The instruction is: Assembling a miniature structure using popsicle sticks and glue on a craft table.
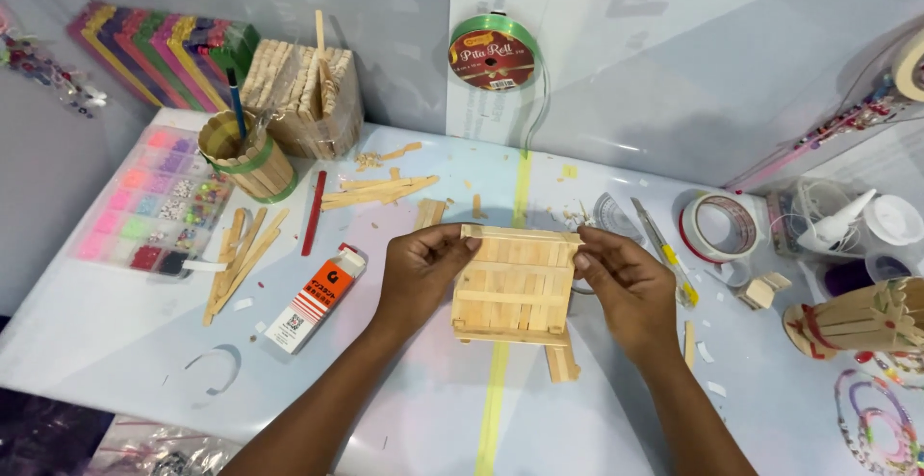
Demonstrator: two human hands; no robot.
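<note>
Hands hold a little stick box (517,285) just above the table (115,341). The left hand (421,269) and right hand (626,279) each pinch one top corner, so the box stays square. Left of the grip lies a white and orange glue box (317,299). Far behind it hangs a green ribbon roll (494,52) with a red round label.

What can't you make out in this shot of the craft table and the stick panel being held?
Head view only:
- Underside of the wooden stick panel: faces away from the camera.
- Fingertips of the left hand and right hand: curled behind the panel's edges.
- Bead bracelets: cut off by the right edge.
- Bead organizer contents: too small.
</note>
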